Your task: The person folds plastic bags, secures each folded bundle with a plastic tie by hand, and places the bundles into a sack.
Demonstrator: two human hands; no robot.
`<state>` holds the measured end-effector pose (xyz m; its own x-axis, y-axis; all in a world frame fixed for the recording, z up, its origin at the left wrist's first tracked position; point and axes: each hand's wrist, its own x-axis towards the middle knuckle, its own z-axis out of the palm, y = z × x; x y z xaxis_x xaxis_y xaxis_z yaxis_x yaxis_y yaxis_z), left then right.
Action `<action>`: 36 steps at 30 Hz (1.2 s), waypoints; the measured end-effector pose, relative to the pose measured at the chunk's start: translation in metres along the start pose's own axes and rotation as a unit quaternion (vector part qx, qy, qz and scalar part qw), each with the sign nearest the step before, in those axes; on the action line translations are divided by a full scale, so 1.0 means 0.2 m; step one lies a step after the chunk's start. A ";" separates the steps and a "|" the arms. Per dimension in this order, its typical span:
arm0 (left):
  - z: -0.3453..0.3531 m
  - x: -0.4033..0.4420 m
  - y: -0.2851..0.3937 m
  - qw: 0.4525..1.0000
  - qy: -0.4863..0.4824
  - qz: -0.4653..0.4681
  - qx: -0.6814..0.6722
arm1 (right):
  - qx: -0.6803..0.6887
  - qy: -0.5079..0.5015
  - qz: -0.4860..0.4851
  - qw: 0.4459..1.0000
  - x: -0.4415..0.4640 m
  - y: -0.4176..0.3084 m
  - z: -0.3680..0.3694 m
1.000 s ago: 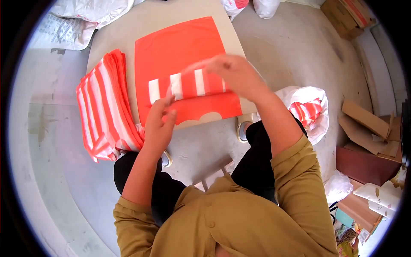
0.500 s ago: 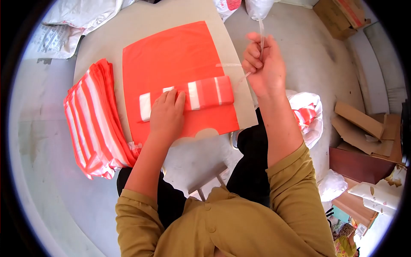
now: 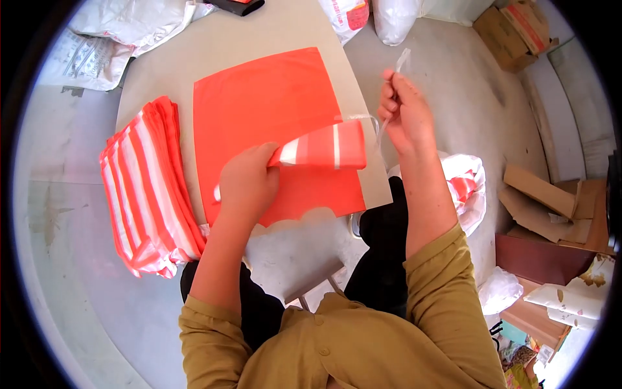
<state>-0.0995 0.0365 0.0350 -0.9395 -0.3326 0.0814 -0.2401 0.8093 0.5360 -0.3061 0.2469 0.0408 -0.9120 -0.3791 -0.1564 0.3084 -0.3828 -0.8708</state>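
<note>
My left hand is closed around the middle of a folded red-and-white striped plastic bag bundle, squeezing it narrower there. The bundle lies over a flat red plastic sheet on the table. To the right, past the table edge, my right hand pinches a thin clear plastic strip. One end of the strip stands up above the fingers. Its other part hangs below and loops left toward the bundle's upper right end. Whether it passes under the bundle is hidden.
A thick stack of striped plastic bags hangs over the left side of the beige table. White sacks lie at the back left. A white bag with striped plastic, an opened cardboard box and another carton stand right.
My left hand has gone from resting flat on the bundle to gripping it, bunching its middle. My right hand has shifted slightly down with the strip. The view has tilted slightly.
</note>
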 end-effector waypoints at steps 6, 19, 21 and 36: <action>-0.16 -0.11 -0.09 0.800 -0.144 -0.158 -0.560 | -0.315 -0.165 -0.018 0.934 -0.07 0.20 0.16; -0.03 -0.14 -0.24 0.717 -0.084 -0.217 -0.656 | -0.536 -0.350 -0.001 0.768 -0.24 0.41 0.48; -0.03 -0.13 -0.25 0.741 -0.079 -0.208 -0.633 | -0.538 -0.349 -0.012 0.767 -0.22 0.44 0.47; -0.11 -0.16 -0.41 0.993 0.050 -0.097 0.046 | -0.663 -0.367 0.037 0.651 -0.21 0.21 0.41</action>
<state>-0.0445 -0.0299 0.0076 -0.8454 -0.5296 0.0693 -0.4404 0.7646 0.4706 -0.2330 0.1768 0.0482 -0.3837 -0.8418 -0.3797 -0.6046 0.5398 -0.5857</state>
